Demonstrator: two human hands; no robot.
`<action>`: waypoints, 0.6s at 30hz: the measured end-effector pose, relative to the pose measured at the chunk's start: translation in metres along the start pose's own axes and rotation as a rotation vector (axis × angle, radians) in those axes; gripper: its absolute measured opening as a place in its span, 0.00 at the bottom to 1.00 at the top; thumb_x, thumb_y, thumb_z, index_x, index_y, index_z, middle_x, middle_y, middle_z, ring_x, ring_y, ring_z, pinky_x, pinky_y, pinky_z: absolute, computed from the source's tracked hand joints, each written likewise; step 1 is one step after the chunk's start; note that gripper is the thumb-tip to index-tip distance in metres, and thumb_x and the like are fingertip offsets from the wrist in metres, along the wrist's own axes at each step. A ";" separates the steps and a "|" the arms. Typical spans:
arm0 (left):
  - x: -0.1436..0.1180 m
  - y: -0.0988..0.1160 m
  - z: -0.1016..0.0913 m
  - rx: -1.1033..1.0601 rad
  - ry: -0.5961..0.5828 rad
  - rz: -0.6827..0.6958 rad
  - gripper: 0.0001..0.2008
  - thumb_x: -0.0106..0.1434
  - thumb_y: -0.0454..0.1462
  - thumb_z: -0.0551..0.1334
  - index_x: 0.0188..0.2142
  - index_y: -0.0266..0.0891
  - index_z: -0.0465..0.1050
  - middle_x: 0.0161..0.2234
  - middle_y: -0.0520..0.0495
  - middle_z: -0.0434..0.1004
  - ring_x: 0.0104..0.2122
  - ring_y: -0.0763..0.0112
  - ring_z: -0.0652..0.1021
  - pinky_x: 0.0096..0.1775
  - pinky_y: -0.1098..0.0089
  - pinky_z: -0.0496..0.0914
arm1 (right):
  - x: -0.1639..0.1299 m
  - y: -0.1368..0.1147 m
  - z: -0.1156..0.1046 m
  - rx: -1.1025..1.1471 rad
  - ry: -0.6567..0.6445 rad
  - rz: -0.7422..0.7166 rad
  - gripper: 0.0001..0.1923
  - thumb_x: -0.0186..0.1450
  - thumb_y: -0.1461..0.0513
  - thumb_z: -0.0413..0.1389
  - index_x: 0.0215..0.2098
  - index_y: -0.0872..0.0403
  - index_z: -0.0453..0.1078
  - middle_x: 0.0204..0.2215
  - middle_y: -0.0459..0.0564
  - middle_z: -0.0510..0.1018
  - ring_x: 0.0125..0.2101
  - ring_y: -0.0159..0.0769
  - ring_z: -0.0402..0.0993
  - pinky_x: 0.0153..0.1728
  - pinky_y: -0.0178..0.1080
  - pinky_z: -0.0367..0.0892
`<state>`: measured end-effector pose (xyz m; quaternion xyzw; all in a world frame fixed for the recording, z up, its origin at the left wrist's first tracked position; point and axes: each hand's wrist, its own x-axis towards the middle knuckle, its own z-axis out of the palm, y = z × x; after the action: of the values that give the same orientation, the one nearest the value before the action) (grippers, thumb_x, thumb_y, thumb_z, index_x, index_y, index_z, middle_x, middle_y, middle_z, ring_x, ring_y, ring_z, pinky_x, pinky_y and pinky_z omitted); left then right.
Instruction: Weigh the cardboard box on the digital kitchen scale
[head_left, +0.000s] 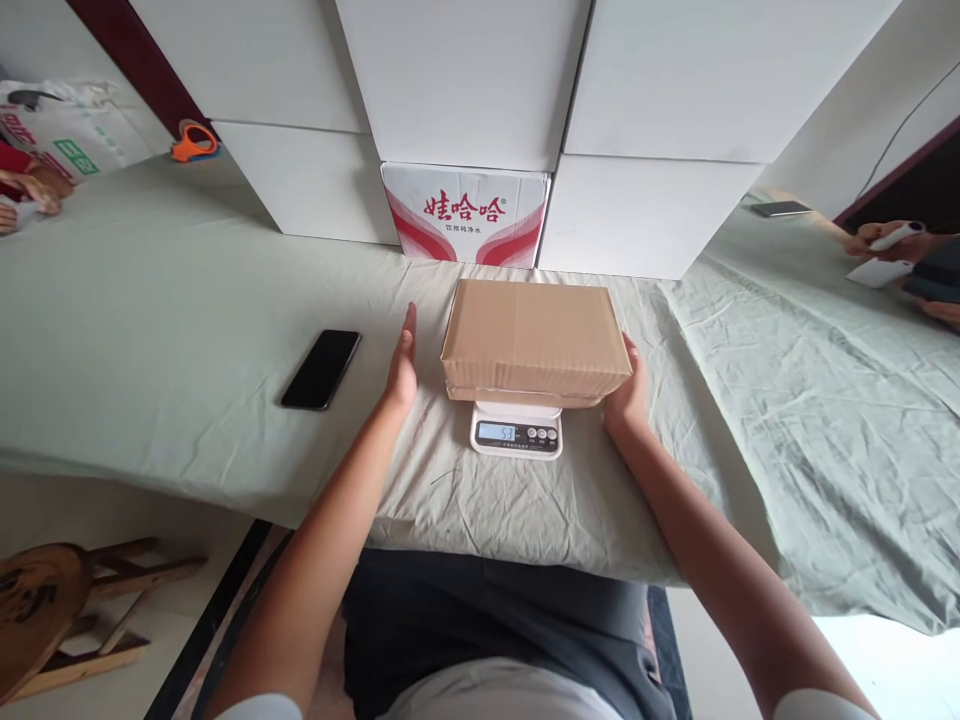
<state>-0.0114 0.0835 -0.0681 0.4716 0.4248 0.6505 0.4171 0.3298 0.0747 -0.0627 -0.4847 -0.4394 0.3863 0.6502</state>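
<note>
A brown cardboard box (536, 325) rests on a small white kitchen scale (517, 452), whose lit display seems to read 53. To the left of the box, my left hand (405, 368) is upright with its fingers stretched out, a gap away from the cardboard. My right hand (628, 395) lies along the box's right side, apparently touching it; the box hides part of its fingers, and those that show look straight, not wrapped round anything. The scale's weighing plate is mostly covered by the box.
A black smartphone (321, 370) lies left of my left hand on the green cloth (187, 330). White boxes (461, 80) and a red-printed carton (469, 215) stand behind. Orange tape (193, 142) sits far left. Other people's hands show at both edges; a wooden stool (45, 610) stands below.
</note>
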 end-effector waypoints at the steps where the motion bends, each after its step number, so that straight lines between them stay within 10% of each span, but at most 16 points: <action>1: -0.002 -0.001 0.000 0.001 -0.010 0.001 0.37 0.67 0.65 0.53 0.70 0.57 0.63 0.79 0.57 0.47 0.79 0.63 0.43 0.77 0.56 0.38 | -0.002 0.000 -0.001 -0.002 0.030 0.016 0.28 0.72 0.45 0.46 0.62 0.47 0.69 0.65 0.52 0.74 0.68 0.46 0.67 0.75 0.62 0.52; 18: 0.004 -0.017 -0.001 -0.066 -0.049 -0.019 0.37 0.66 0.67 0.52 0.67 0.57 0.68 0.77 0.58 0.55 0.78 0.60 0.48 0.78 0.52 0.43 | -0.020 -0.038 0.007 -0.220 0.089 0.027 0.20 0.71 0.54 0.47 0.53 0.53 0.74 0.60 0.59 0.78 0.61 0.45 0.70 0.66 0.51 0.65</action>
<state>-0.0111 0.0920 -0.0839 0.4695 0.3972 0.6483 0.4489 0.3200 0.0496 -0.0287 -0.5756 -0.4432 0.3227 0.6068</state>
